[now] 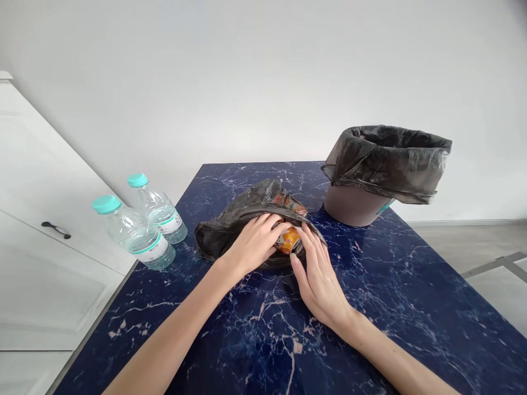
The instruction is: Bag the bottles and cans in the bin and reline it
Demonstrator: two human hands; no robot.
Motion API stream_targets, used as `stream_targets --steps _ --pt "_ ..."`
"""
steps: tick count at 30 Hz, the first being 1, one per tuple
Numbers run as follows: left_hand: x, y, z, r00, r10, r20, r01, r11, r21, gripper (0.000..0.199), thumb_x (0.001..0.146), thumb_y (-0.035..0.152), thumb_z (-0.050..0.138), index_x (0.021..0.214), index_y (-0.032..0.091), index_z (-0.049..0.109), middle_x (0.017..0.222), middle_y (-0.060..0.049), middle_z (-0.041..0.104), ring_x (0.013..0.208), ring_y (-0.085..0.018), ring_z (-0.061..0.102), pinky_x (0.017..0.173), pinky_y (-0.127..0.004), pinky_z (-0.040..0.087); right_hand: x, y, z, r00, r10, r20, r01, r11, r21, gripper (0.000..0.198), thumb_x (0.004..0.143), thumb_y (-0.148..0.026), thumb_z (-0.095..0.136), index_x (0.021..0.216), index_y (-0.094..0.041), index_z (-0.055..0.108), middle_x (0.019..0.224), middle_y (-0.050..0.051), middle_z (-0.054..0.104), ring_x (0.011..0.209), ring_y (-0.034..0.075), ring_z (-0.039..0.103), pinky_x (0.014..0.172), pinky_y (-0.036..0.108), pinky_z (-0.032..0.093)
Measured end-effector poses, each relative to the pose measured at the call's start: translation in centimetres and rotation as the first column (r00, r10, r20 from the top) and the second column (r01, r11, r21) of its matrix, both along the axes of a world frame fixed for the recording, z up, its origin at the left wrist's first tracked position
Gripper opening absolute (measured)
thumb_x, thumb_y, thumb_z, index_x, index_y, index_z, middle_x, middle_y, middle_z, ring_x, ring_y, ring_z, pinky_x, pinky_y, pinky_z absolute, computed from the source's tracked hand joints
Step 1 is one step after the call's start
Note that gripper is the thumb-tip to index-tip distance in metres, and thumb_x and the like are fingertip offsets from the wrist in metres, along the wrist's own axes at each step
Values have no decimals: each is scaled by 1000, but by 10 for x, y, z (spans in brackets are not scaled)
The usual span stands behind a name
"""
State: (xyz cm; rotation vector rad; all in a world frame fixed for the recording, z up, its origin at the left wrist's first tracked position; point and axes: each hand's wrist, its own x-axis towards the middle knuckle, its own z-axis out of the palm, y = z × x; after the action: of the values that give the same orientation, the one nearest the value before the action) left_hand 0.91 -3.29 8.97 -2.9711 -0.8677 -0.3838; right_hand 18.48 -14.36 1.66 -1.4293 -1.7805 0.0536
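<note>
Head view: black bag [218,233] slumped mid-tabletop [255,334], long axis roughly left to right, beyond both wrists. Orange-patterned item [290,241] shows at bag's mouth, between left hand [253,244] and right hand [319,274], both about equally near. Right hand: fingers extended, thumb spread apart. Left hand: fingers reaching over bag's mouth; cannot tell whether pinching. Item's edges, other contents partly hidden by plastic and fingers. Farther right, lined bin [354,207], inside unseen; left, two bottles [150,249].
</note>
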Motion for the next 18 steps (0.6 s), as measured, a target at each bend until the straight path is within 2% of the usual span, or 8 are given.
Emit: stream_targets --steps 2,4,7,9,12,15,18 --pt "-11 -4 6 992 30 126 -20 997 -80 62 92 13 80 147 24 54 153 -10 64 143 -32 59 121 -51 49 3 1 -4 999 -23 -34 20 997 -71 61 117 -38 38 174 -26 19 179 15 32 167 33 29 132 68 31" --pt "-25 -13 16 958 111 264 -58 978 -202 64 92 24 84 149 27 53 154 -8 65 141 -30 62 121 -48 50 4 0 -9 997 -48 -60 39 987 -156 61 117 -44 34 174 -28 18 179 13 33 167 34 28 132 69 30" --pt "-46 -36 33 855 307 417 -161 923 -350 63 91 40 86 146 30 57 146 -5 71 132 -28 69 113 -44 57 2 -2 -16 995 -71 -66 51 960 -276 64 116 -51 31 175 -30 18 180 12 31 167 37 26 131 73 28" --pt "-62 -55 41 764 436 476 -252 880 -402 61 89 49 87 141 29 61 138 -4 75 126 -29 72 111 -45 58 0 -3 -19 997 -65 -44 49 952 -303 64 116 -54 31 174 -30 20 180 12 31 167 39 27 130 74 29" --pt "-89 -83 41 596 602 532 -373 793 -481 61 86 56 86 136 30 65 137 -5 75 126 -32 73 108 -47 61 -3 -5 -19 998 -58 15 60 965 -255 63 115 -55 36 171 -27 30 177 15 36 163 40 34 127 74 34" --pt "-115 -107 30 374 747 550 -486 663 -570 63 83 60 86 135 30 65 142 -5 73 132 -34 71 110 -48 61 -3 -4 -13 995 -80 58 87 989 -122 54 114 -49 43 161 -23 44 170 16 46 160 40 38 126 71 37" --pt "-136 -123 17 151 815 559 -579 531 -618 61 80 62 86 128 29 66 140 -5 74 134 -37 70 116 -54 58 -2 -3 -5 993 -91 73 90 996 27 41 111 -40 50 149 -22 54 160 16 55 155 38 43 126 65 40"
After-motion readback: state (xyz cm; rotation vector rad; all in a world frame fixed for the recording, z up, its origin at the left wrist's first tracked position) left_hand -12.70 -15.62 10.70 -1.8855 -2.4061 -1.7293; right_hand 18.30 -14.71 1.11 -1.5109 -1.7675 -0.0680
